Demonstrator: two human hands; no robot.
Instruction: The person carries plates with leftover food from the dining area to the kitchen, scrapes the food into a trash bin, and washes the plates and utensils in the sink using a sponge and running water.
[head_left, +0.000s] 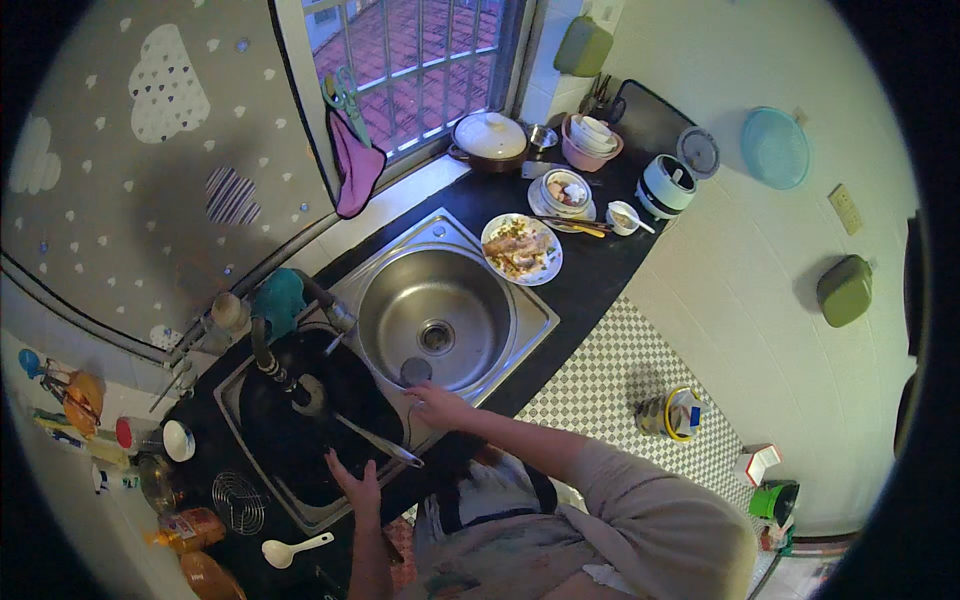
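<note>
My left hand (358, 486) is at the near edge of a large black wok (277, 442), its thumb and fingers apart. The wok sits in the left sink basin, under the tap (268, 356). A metal-handled utensil (379, 442) lies in it, the handle reaching over the rim toward me. My right hand (442, 407) is at the near rim of the round steel basin (435, 285). Just beyond its fingertips is a round grey piece (416, 371) inside the basin; whether the fingers grip anything is unclear. A drain (436, 337) shows in the basin floor.
A plate of food scraps (522, 250) stands right of the basin, beside chopsticks (574, 223), a bowl (566, 191) and a small cup with a spoon (622, 218). A lidded pot (490, 141) stands by the window. On the left lie a white ladle (292, 551) and a wire rack (238, 502).
</note>
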